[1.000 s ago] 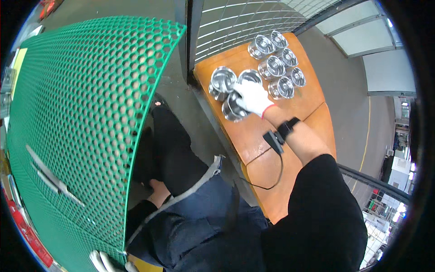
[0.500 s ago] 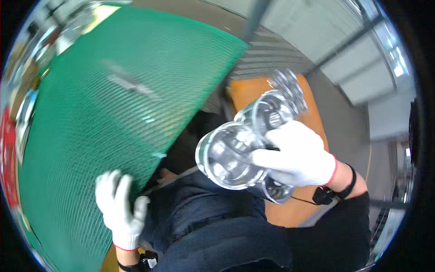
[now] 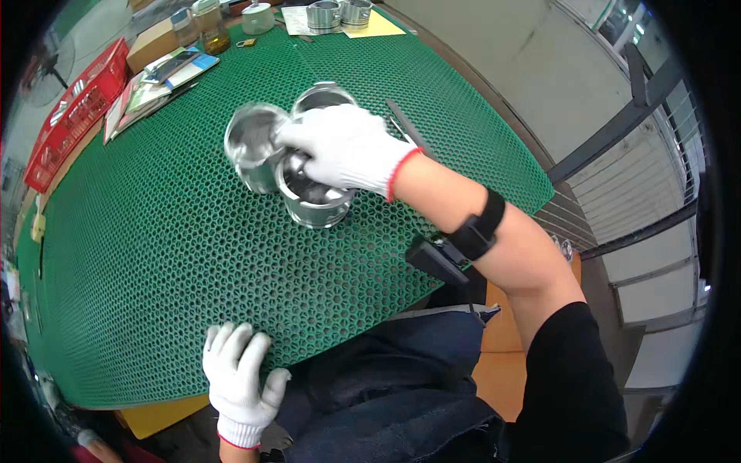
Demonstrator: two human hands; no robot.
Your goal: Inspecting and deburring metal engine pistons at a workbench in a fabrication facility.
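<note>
In a white glove with a red cuff, my right hand (image 3: 343,147) is closed on a cluster of three shiny, open-topped metal cylinders over the green mat (image 3: 177,255). Its fingers pinch where their walls meet. The left cylinder (image 3: 251,139) is tilted and slightly blurred, the near cylinder (image 3: 315,212) sits low at the mat, and the far cylinder (image 3: 326,94) is partly hidden by the glove. My left hand (image 3: 239,378), gloved alike, lies open with fingers apart at the mat's near edge, holding nothing.
Slim tools (image 3: 409,127) lie right of my right hand. Two similar metal cylinders (image 3: 323,17) stand on paper at the back. Jars (image 3: 210,27), a phone (image 3: 171,67) on booklets and a red basket (image 3: 81,112) line the far left. An orange seat (image 3: 494,370) is below the right edge.
My right hand has carried the cylinders from above the orange seat leftward and forward onto the mat. The view has turned. My left hand stays open near the mat's edge.
</note>
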